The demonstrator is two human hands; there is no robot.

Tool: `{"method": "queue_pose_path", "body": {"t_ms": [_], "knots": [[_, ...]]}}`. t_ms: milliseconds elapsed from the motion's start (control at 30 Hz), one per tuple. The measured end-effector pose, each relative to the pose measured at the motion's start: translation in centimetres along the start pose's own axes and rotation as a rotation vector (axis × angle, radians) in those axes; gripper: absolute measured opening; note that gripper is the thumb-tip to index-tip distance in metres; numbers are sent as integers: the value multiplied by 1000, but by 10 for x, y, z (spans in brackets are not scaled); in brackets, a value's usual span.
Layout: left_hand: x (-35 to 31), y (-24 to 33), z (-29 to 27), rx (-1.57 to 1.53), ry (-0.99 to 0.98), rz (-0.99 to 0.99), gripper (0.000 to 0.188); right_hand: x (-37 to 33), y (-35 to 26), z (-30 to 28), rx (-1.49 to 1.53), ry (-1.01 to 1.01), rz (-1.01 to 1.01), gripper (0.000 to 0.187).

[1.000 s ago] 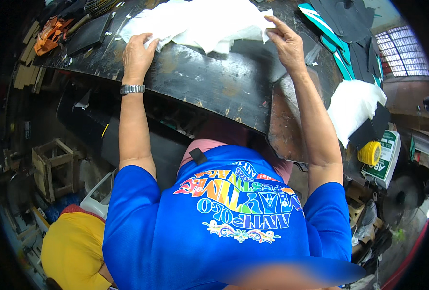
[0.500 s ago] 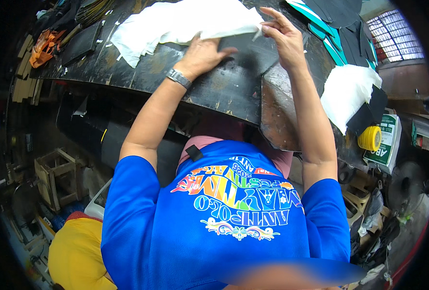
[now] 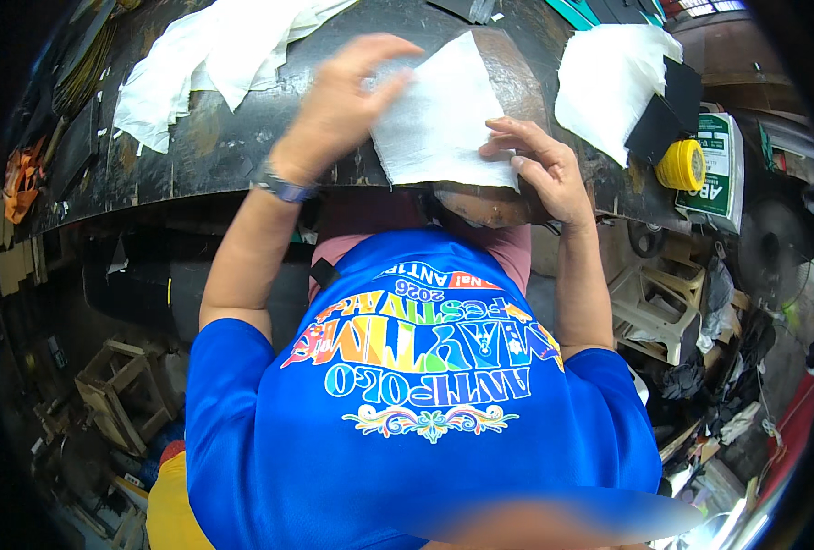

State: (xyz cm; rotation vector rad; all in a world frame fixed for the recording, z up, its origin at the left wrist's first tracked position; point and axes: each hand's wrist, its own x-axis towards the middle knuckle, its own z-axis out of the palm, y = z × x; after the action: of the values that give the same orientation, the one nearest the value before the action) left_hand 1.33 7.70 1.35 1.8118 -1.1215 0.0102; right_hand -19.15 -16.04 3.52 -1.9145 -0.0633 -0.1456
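Note:
A white cloth piece (image 3: 439, 119) lies in front of me over a brown, glossy board (image 3: 508, 69) at the table's near edge. My right hand (image 3: 549, 170) is at the cloth's right edge; its bent fingers rest on it, thumb apart from them. My left hand (image 3: 343, 110), smeared by motion, hovers by the cloth's left side with thumb and fingers apart, holding nothing that I can see. Farther left lies a loose pile of white cloth (image 3: 224, 55) with ragged edges.
The dark, worn table (image 3: 242, 151) carries another white cloth stack (image 3: 609, 82) and black pieces (image 3: 664, 115) on the right. Beside its right edge are a yellow round container (image 3: 680, 165) and a white-and-green container (image 3: 720, 174). Orange material (image 3: 24, 179) sits far left; stools (image 3: 659, 307) stand below.
A white cloth piece now lies on the brown board before me. Both hands have come nearer my body, away from the cloth pile. The view has shifted, moving the pile leftward.

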Motion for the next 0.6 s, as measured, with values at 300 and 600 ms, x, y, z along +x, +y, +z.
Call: {"method": "queue_pose_path", "body": {"t_ms": [300,600], "knots": [[-7,23,65,347,-292,150,97,8,-18,-14,-165,168,135,56],[12,10,42,222,-152,74,68,173,34,-21,-618,289,-147,66]]}}
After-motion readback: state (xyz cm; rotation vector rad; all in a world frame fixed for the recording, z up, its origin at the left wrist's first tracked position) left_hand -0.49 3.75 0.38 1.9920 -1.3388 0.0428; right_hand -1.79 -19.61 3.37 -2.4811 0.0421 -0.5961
